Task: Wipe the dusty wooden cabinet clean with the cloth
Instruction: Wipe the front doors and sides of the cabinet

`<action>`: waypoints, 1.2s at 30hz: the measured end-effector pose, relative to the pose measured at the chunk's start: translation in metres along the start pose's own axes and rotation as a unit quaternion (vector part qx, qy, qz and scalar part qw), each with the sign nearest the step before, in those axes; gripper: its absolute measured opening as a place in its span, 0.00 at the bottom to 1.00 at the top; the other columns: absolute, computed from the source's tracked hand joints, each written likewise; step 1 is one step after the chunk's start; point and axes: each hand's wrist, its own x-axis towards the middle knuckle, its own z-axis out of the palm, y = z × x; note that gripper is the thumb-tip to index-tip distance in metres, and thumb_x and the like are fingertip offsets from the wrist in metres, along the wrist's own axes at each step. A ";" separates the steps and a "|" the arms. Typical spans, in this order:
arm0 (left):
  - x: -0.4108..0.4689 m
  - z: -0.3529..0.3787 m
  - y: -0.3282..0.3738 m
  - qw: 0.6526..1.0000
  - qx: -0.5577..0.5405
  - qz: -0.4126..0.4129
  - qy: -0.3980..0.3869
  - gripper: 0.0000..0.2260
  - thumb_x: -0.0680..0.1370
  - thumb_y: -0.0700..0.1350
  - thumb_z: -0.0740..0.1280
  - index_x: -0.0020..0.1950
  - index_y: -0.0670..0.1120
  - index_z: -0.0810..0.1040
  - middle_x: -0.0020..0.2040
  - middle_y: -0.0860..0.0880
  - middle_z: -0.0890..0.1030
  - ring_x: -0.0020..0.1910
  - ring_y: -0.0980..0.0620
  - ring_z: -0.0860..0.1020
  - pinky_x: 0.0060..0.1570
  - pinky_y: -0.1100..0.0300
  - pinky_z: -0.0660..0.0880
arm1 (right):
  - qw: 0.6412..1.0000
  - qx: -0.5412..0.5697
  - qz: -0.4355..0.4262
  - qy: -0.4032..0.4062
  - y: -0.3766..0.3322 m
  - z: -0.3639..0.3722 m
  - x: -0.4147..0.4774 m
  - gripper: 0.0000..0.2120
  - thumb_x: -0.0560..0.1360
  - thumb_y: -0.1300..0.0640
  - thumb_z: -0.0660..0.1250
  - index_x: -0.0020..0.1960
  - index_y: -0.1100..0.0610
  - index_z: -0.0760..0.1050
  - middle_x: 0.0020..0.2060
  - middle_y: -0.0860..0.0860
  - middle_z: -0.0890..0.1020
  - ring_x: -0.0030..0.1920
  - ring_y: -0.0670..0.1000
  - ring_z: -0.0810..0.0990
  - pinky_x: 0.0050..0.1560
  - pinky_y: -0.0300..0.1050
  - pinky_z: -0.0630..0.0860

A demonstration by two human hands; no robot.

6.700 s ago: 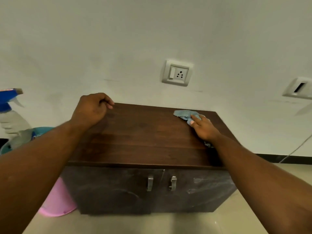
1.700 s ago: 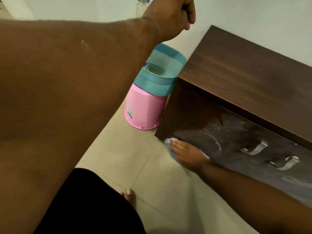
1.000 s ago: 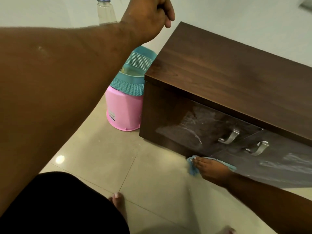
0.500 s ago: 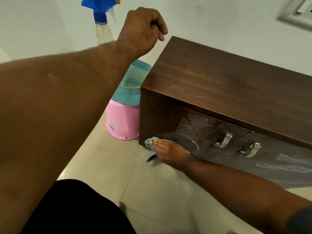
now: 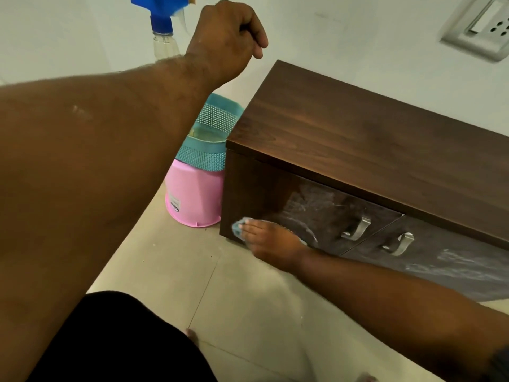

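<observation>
The dark wooden cabinet [image 5: 371, 139] stands against the wall, its top brown and clean-looking. Its two front doors carry white dust streaks and metal handles [image 5: 356, 230]. My right hand [image 5: 271, 242] presses the small blue cloth [image 5: 237, 228] with straight fingers against the lower left corner of the cabinet's front; most of the cloth is hidden under the hand. My left hand [image 5: 228, 34] is raised in the air above and left of the cabinet, its fingers curled into a fist with nothing in it.
A pink bucket [image 5: 192, 202] with a teal mesh basket [image 5: 209, 144] on it stands on the tiled floor tight against the cabinet's left side. A blue-topped spray bottle [image 5: 162, 26] shows behind my left arm. A wall socket [image 5: 482, 26] is at the upper right. My toes [image 5: 192, 334] are near the bottom.
My right hand and cloth went from the cabinet's top to its front, swept left along the bottom edge, and now sit slightly higher at the left corner. My left fist left the top and stays raised.
</observation>
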 end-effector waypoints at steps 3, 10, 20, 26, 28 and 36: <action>-0.004 0.001 0.001 1.000 -0.010 -0.022 -0.015 0.15 0.78 0.34 0.59 0.49 0.46 0.85 0.41 0.52 0.85 0.43 0.59 0.83 0.53 0.65 0.79 | 1.000 -0.014 0.023 0.005 0.002 -0.017 0.051 0.22 0.80 0.58 0.53 0.73 0.61 0.69 0.71 0.57 0.73 0.72 0.55 0.70 0.77 0.52 0.54; -0.007 -0.011 -0.017 0.999 0.010 -0.042 -0.014 0.13 0.79 0.37 0.61 0.48 0.48 0.85 0.42 0.52 0.85 0.44 0.59 0.83 0.55 0.62 0.80 | 0.996 0.081 -0.005 -0.026 0.014 -0.005 -0.042 0.21 0.73 0.55 0.74 0.63 0.62 0.80 0.63 0.56 0.81 0.66 0.55 0.78 0.68 0.51 0.73; 0.000 -0.004 -0.004 1.000 -0.001 -0.024 -0.007 0.12 0.80 0.37 0.62 0.50 0.47 0.85 0.42 0.54 0.83 0.45 0.58 0.83 0.55 0.63 0.79 | 0.991 0.110 0.039 0.069 0.019 -0.029 -0.045 0.15 0.75 0.59 0.67 0.60 0.62 0.82 0.60 0.55 0.82 0.62 0.52 0.81 0.66 0.47 0.75; 0.000 -0.009 -0.004 0.999 -0.019 -0.037 -0.029 0.16 0.78 0.35 0.60 0.46 0.50 0.84 0.39 0.54 0.84 0.44 0.60 0.83 0.55 0.60 0.80 | 0.994 0.060 0.076 0.042 0.041 -0.077 0.054 0.26 0.80 0.58 0.46 0.73 0.64 0.68 0.72 0.58 0.72 0.74 0.55 0.68 0.77 0.49 0.58; 0.001 -0.012 -0.011 0.998 -0.021 -0.045 -0.024 0.15 0.78 0.35 0.60 0.46 0.50 0.84 0.40 0.54 0.85 0.44 0.60 0.83 0.55 0.60 0.80 | 0.995 0.047 0.077 0.034 0.040 -0.075 0.040 0.24 0.79 0.59 0.48 0.71 0.61 0.72 0.70 0.55 0.74 0.72 0.53 0.70 0.75 0.47 0.61; 0.004 -0.013 -0.020 0.999 -0.028 -0.045 0.005 0.14 0.80 0.37 0.60 0.45 0.51 0.82 0.42 0.53 0.85 0.42 0.61 0.83 0.51 0.66 0.80 | 0.989 0.088 0.093 -0.068 0.011 -0.029 -0.089 0.18 0.76 0.52 0.67 0.66 0.50 0.78 0.66 0.46 0.78 0.67 0.44 0.76 0.72 0.37 0.57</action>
